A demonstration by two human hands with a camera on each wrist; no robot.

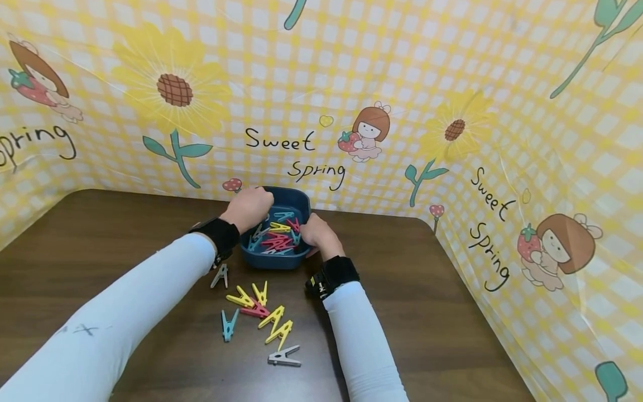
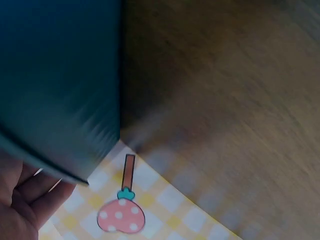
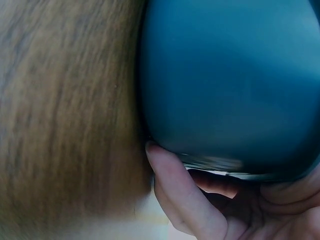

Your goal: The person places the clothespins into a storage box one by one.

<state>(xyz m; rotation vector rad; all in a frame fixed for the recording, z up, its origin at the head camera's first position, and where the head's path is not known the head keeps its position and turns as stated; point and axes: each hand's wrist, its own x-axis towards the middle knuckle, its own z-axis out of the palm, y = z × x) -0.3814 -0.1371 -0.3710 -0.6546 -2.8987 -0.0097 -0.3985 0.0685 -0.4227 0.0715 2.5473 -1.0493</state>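
A dark blue plastic tub (image 1: 275,261) stands at the back of the table with red, yellow, blue and grey clothespins (image 1: 277,242) inside. My left hand (image 1: 249,209) grips its rim at the back left; in the left wrist view the fingers (image 2: 52,197) curl around the tub's edge. On the right side, my right hand (image 1: 321,234) holds the tub between thumb and fingers. The right wrist view shows those fingers (image 3: 182,185) against the outer wall, low near the table top. Each hand hides part of the rim.
In front of the tub lie loose clothespins: a grey one (image 1: 220,276), several yellow (image 1: 273,317), a red one (image 1: 257,309), a blue one (image 1: 229,325) and another grey one (image 1: 284,356). Yellow checked cloth (image 1: 281,100) rises behind the brown table (image 1: 412,312) and along its sides.
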